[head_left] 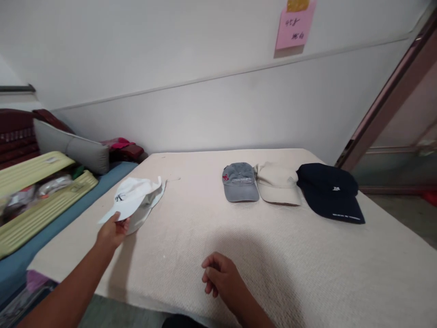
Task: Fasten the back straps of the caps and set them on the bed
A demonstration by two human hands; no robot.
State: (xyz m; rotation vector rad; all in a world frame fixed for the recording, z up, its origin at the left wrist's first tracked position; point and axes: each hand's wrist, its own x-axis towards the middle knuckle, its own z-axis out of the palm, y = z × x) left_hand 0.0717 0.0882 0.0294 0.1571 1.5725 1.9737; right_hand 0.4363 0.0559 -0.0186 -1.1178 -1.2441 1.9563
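Note:
My left hand (114,230) grips a white baseball cap (131,193) by its brim, thumb on top and fingers underneath. The cap has a dark letter logo on its front and is tilted up off the cloth. Under it shows a pale grey-green cap (139,219), mostly hidden by the white one. My right hand (220,275) hovers over the near part of the covered table, holding nothing, its fingers loosely curled and a little apart. Farther right, a grey cap (241,182), a beige cap (278,182) and a navy cap (329,191) sit in a row.
A cream textured cloth (191,205) covers the table, which meets a white wall (205,118). A pink note (295,27) is taped above. On the left are a grey cushion (71,146) and a yellow-green ridged container (51,212) with bagged items. A door frame (385,86) stands right.

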